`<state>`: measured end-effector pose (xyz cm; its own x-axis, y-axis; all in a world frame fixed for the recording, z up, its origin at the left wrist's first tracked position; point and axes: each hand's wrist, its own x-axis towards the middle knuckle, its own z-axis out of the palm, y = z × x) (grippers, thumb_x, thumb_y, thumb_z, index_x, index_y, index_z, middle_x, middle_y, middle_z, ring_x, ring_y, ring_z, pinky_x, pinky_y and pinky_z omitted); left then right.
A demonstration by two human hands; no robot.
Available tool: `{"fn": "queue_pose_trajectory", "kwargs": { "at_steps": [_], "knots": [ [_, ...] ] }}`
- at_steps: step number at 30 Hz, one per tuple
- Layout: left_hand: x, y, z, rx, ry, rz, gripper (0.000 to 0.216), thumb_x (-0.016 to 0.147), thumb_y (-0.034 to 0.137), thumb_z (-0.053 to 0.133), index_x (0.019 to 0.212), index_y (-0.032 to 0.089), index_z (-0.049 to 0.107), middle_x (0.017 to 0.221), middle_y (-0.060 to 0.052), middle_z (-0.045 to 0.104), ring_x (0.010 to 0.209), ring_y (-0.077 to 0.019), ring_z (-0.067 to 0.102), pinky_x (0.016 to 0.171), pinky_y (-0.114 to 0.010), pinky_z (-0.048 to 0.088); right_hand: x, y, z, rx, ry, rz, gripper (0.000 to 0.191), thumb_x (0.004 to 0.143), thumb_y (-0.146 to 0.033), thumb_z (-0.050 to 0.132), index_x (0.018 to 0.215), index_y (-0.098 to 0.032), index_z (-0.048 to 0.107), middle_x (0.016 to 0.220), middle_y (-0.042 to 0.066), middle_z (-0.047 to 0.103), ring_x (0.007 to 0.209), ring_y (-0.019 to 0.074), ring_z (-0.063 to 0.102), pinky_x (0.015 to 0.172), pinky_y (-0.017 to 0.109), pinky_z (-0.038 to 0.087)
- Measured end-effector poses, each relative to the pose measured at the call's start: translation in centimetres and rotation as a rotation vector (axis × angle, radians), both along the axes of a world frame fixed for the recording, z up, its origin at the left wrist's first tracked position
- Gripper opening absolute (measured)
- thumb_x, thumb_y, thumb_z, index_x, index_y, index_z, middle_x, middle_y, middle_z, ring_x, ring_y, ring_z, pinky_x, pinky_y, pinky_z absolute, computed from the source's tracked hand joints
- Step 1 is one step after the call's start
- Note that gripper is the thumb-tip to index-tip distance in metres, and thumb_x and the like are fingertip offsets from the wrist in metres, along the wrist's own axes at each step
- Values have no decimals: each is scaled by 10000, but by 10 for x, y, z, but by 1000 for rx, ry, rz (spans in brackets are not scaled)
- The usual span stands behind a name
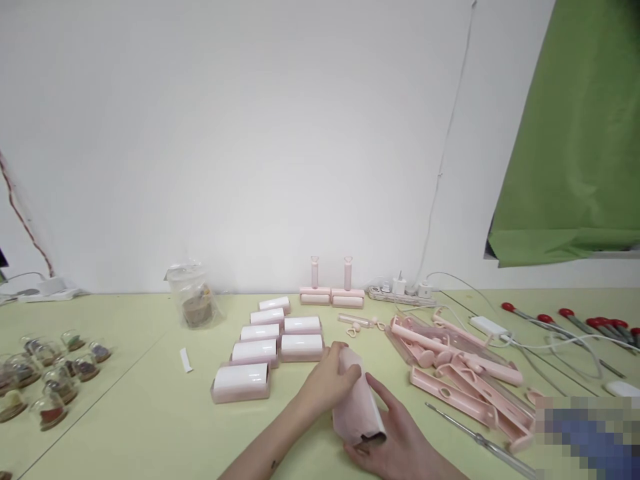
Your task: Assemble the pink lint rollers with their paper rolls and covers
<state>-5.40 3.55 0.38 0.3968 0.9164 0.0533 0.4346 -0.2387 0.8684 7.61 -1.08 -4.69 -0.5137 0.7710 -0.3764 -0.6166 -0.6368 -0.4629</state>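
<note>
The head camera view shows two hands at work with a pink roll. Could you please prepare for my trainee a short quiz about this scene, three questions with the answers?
1. True or false: the left hand and the right hand both touch the pink roll.
2. Where does the clear bag stand?
A) To the right of the power strip
B) To the left of the white rolls
C) Between the two hands
3. How many slim upright pink pieces stand near the wall?

Key: 1. True. 2. B. 3. Two.
</note>
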Motion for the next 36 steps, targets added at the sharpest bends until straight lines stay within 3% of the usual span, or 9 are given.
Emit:
{"fn": "queue_pose_trajectory", "kwargs": {
  "at_steps": [8,12,15,18,22,25,28,32,36],
  "knots": [
    [-19,2,29,-33,-7,1,431,754,514,405,1074,230,466,1024,-52,549,913,-234,522,779,-322,378,4,0,5,-108,130,-58,411,695,-554,516,776,-156,574,648,34,612,690,139,581,691,233,461],
    [-26,9,37,-125,-277,39,487,719,406,513,1147,241,347,1008,-53,509,836,-185,542,708,-287,419,16,7,11,-89,173,-118,329,733,-463,535,874,-169,582,730,25,635,717,115,579,648,192,456],
    [-22,15,30,-142,-473,40,588,666,311,568,1178,232,290,959,-48,479,824,-170,530,670,-269,431,35,14,25,19,154,-241,302,763,-408,521,977,-199,564,834,19,646,710,107,576,642,199,463],
    [-14,19,14,-93,-486,-1,491,631,286,590,1071,195,393,882,-26,478,797,-152,514,697,-261,415,55,17,43,51,190,-388,302,782,-372,503,1038,-213,530,903,25,636,768,131,582,683,240,473],
    [-9,19,-6,-10,-276,-50,366,604,231,610,914,184,420,880,-17,490,830,-143,487,781,-258,381,73,17,62,127,154,-544,310,791,-342,490,1079,-227,491,968,31,619,799,140,586,680,254,477],
    [-12,17,-14,47,-21,-110,344,607,228,596,906,187,431,932,-26,490,888,-175,474,818,-294,364,77,16,68,192,98,-645,309,782,-311,506,1078,-224,481,993,47,611,811,150,585,659,255,477],
    [-14,13,-13,81,117,-138,548,557,251,654,1053,203,426,1092,-64,457,1022,-241,425,849,-338,355,73,14,69,198,120,-574,332,784,-346,494,1091,-223,473,1010,67,599,749,153,585,631,273,472],
    [-4,1,3,145,-153,-154,477,733,368,536,1168,222,405,1205,-71,443,1147,-210,361,955,-340,289,52,7,58,205,124,-347,338,768,-417,502,1049,-229,498,922,52,616,664,124,569,590,247,447],
    [9,-10,12,14,-313,-233,415,745,347,543,1130,207,480,1131,-69,530,1000,-188,504,882,-318,392,30,-1,41,129,85,-238,302,737,-443,547,879,-177,556,699,21,608,618,120,565,540,222,425]
  ]
}}
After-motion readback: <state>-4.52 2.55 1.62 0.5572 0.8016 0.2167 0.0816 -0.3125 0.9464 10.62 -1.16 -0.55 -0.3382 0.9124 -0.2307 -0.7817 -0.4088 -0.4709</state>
